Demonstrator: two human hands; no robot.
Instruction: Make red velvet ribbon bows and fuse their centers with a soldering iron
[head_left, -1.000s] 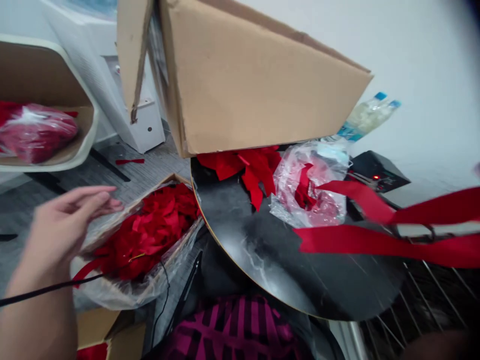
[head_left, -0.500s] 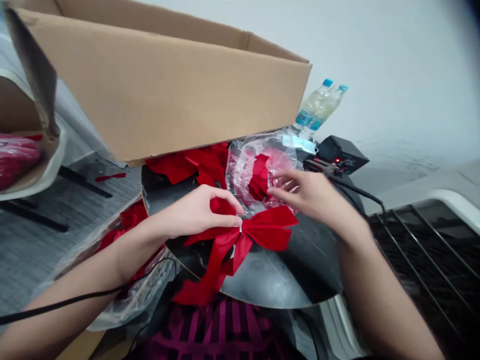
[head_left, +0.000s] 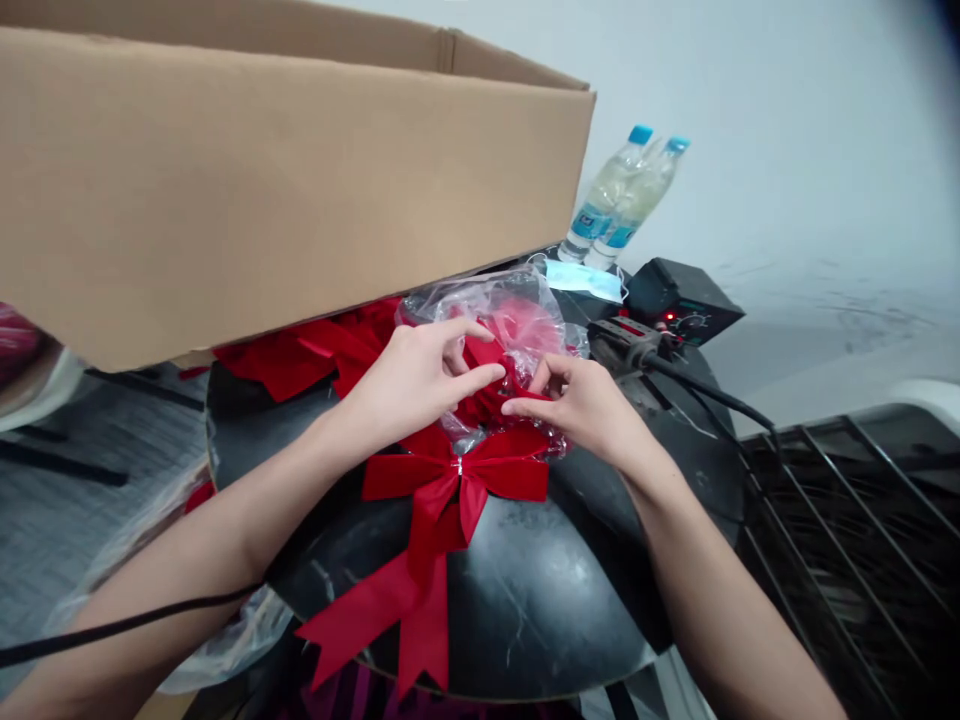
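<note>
Your left grip [head_left: 412, 382] and right grip [head_left: 574, 405] curl half open at the crinkled clear plastic bag [head_left: 521, 325]; whether they hold it, you must judge. Work gently above the red fabric ribbon bow [head_left: 450, 490].

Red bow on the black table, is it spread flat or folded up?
Spread flat: the red bow lies on the black tabletop, both loops out sideways and two tails fanned toward the person.

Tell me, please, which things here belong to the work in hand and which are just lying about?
In use: left hand, right hand, clear plastic bag, red ribbon bow.

Lying about: cardboard box, water bottles, face mask, black electrical unit.
</note>
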